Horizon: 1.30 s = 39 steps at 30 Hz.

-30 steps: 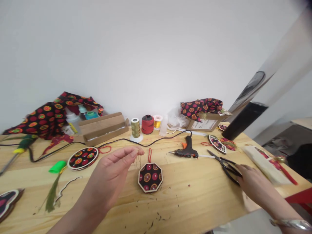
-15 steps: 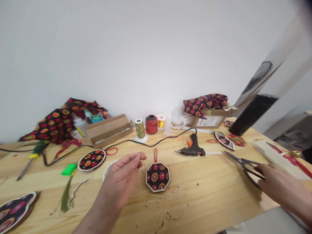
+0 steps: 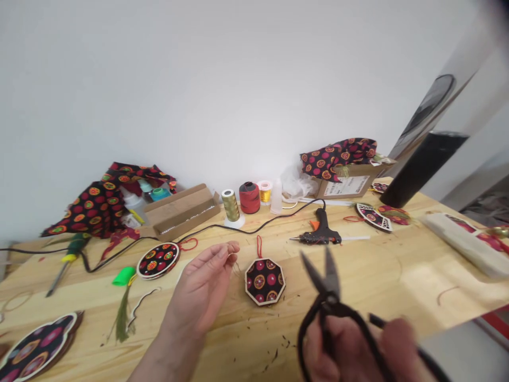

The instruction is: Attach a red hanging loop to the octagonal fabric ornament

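My left hand (image 3: 204, 286) pinches a thin, pale brown thread (image 3: 236, 268) between thumb and fingertips, held above the table. Just right of it lies an octagonal ornament (image 3: 265, 282) with dark patterned fabric, a light wooden rim and a red hanging loop (image 3: 259, 247). Black-handled scissors (image 3: 325, 281) are in my right hand (image 3: 350, 347), their blades spread and pointing away from me. That hand is somewhat blurred. Behind my left hand lies a round ornament (image 3: 158, 260) with similar fabric.
A black glue gun (image 3: 320, 232) lies ahead with its cord trailing left. Spools of olive (image 3: 230, 206) and red thread (image 3: 249, 198) stand near the wall, beside an open cardboard box (image 3: 186, 215). At left are a screwdriver (image 3: 66, 262) and a green tassel (image 3: 122, 315).
My right hand has lifted the scissors off the table's right side and brought them left and nearer, blades now apart. My left hand still pinches the thread. The view has shifted slightly.
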Each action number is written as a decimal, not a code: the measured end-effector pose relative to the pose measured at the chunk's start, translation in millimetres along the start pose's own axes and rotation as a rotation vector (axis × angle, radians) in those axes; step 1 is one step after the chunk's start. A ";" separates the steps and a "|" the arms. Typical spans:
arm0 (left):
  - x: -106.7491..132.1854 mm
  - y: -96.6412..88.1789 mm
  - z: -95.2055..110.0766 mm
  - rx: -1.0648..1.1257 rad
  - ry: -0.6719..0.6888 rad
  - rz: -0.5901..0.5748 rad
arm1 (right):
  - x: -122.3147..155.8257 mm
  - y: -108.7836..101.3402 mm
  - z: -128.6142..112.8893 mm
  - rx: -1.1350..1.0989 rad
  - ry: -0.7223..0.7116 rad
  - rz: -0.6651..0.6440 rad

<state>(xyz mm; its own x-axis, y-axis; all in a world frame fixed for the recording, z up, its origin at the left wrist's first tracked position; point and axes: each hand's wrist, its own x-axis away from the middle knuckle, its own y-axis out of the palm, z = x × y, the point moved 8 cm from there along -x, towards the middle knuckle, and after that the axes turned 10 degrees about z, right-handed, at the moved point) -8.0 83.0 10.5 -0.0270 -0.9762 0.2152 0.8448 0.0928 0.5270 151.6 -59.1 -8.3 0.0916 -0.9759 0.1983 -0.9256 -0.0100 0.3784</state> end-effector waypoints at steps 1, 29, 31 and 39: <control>0.0 -0.3 -0.2 0.003 0.002 -0.002 | -4.4 13.6 9.6 -0.042 0.020 -0.013; 9.1 10.0 3.0 0.006 0.095 -0.124 | -38.4 84.6 29.8 -0.643 0.339 -0.290; 13.2 14.5 7.3 -0.004 0.140 -0.176 | -39.4 84.0 29.6 -0.650 0.349 -0.282; 23.2 24.4 7.7 -0.028 0.094 -0.302 | -48.2 71.3 18.7 -0.718 0.306 -0.199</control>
<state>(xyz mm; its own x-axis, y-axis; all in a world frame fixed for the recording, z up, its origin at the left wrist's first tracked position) 7.9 64.1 34.6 -0.2303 -0.9728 -0.0256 0.8204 -0.2082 0.5326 74.3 -16.8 -7.8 0.4228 -0.8665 0.2653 -0.4288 0.0667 0.9009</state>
